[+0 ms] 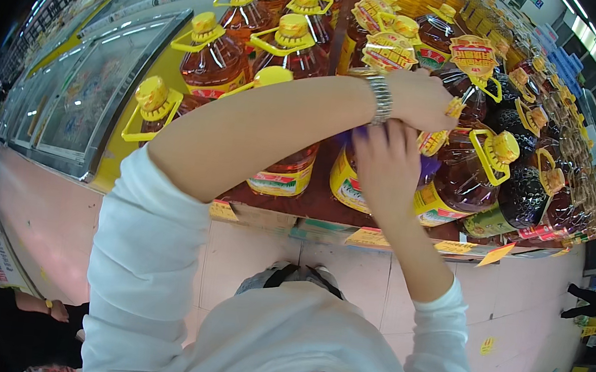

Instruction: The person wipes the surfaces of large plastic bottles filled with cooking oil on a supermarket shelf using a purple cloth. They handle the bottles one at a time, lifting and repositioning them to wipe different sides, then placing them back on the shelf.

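My left forearm, with a metal watch at the wrist, crosses over the bottles to the right. The left hand is closed round the top of an oil bottle; its fingertips are partly hidden, and a bit of yellow shows by them. Just below, my right hand presses a purple cloth against the same bottle, fingers bent over the cloth. Close on the right stands another oil bottle with a yellow cap and handle. Several like it, such as an amber bottle, stand to the left.
Orange price cards hang along the front edge of the display stand. Dark bottles crowd the right side. A glass-topped freezer is at the left. Other people show at the lower left and far right, including a person's hand.
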Available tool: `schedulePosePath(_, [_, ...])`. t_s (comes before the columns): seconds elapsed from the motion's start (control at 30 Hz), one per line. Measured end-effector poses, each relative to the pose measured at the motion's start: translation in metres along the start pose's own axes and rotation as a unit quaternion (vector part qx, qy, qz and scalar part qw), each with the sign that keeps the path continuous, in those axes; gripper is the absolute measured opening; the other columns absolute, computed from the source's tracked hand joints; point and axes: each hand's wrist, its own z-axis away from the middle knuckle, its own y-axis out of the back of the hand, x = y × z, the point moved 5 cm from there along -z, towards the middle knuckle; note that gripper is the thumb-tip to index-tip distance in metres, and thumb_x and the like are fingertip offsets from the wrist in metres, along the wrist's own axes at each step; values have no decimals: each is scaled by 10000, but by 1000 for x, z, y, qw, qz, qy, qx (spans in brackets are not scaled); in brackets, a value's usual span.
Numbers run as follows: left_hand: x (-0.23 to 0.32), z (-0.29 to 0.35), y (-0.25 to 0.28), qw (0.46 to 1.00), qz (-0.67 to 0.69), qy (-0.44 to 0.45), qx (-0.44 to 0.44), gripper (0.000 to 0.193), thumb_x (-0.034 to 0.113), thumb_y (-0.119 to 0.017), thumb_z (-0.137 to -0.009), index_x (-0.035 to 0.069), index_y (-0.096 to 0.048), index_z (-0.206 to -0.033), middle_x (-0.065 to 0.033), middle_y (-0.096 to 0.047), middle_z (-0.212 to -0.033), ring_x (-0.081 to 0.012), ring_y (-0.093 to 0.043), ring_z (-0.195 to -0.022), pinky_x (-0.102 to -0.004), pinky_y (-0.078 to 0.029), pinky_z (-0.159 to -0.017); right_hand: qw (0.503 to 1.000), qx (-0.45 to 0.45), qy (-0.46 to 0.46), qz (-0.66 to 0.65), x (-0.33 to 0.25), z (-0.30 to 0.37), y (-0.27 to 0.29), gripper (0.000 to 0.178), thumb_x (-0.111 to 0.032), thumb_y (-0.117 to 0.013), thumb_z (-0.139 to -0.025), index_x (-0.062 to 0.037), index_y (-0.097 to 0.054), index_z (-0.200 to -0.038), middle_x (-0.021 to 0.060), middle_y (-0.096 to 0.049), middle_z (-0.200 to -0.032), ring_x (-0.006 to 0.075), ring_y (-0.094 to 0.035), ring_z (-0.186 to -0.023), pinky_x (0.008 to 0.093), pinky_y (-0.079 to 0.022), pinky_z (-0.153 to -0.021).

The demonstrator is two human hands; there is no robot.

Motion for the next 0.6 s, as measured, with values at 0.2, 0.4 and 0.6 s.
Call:
schedulePosePath(0.2, [21, -26, -7, 997, -47, -58, -18, 422, 370, -440, -925, 36, -677, -1025, -194, -604, -1099, -361, -570, -1023, -469, -490, -855, 976, -116, -114, 144, 6, -27, -62, 306, -248, -570, -884, -113, -633, -1151, 74, -615, -1222, 260, -497, -1246, 421, -419, -975])
schedulePosePath(0.4, [-8, -7, 4, 993, -82, -75, -31, 652, 594, -495, -842, 89, -582, -1244, -174, -632, -1004, -329, -626, -945, -428, -516, -745, 974, -144, 97, 143, -33, 16, -20, 258, -219, -561, -876, -63, -671, -1050, 104, -589, -1203, 273, -486, -1233, 442, -343, -1077])
schedulePosePath(0.6, [-3, -3, 13, 988, -124, -88, 12, 486, 536, -523, -835, 118, -660, -1043, -152, -654, -733, -336, -655, -723, -437, -517, -632, 987, -107, 92, 77, -33, -4, -32, 230, -181, -550, -864, -57, -693, -995, 124, -577, -1207, 268, -469, -1250, 441, -317, -1098])
